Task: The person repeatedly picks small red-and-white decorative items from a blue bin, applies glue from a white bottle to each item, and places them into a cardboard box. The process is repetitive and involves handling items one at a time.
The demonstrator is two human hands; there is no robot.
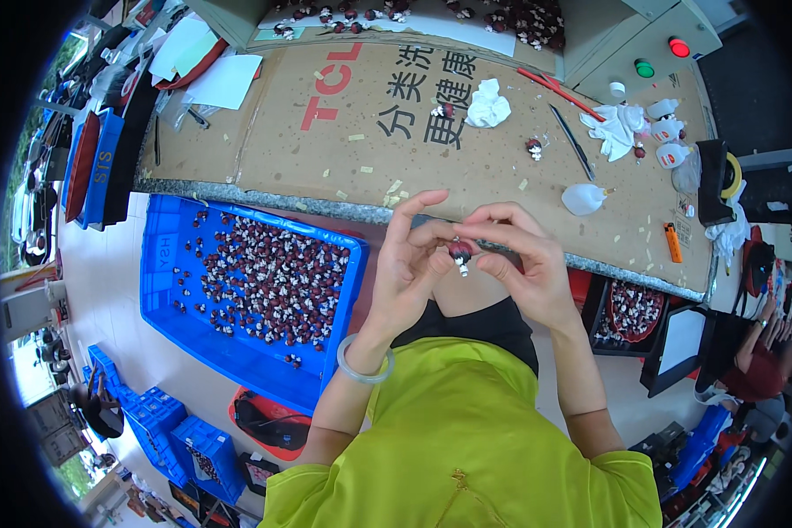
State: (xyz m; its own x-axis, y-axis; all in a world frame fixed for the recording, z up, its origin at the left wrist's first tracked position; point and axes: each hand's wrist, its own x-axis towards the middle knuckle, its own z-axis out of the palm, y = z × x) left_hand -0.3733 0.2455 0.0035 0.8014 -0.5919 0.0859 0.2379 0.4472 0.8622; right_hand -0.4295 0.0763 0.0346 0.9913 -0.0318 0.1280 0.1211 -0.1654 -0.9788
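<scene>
In front of my lap, close to the table's front edge, a small dark red and white figurine (pixel 460 253) is held up between my two hands. My left hand (pixel 407 268) has its thumb and middle finger closed at the figurine's left side, its index finger raised. From the other side, my right hand (pixel 537 268) closes its fingertips and thumb around the piece. Fingers cover part of it. To the left below the table, a blue bin (pixel 253 370) contains many similar figurines (pixel 273 273).
Cardboard (pixel 290 167) covers the table. On it lie crumpled white tissue (pixel 488 104), red sticks (pixel 559 94), a dark pen-like tool (pixel 572 141), a white squeeze bottle (pixel 583 199) and an orange lighter (pixel 672 242). A tray of figurines (pixel 629 310) sits at lower right.
</scene>
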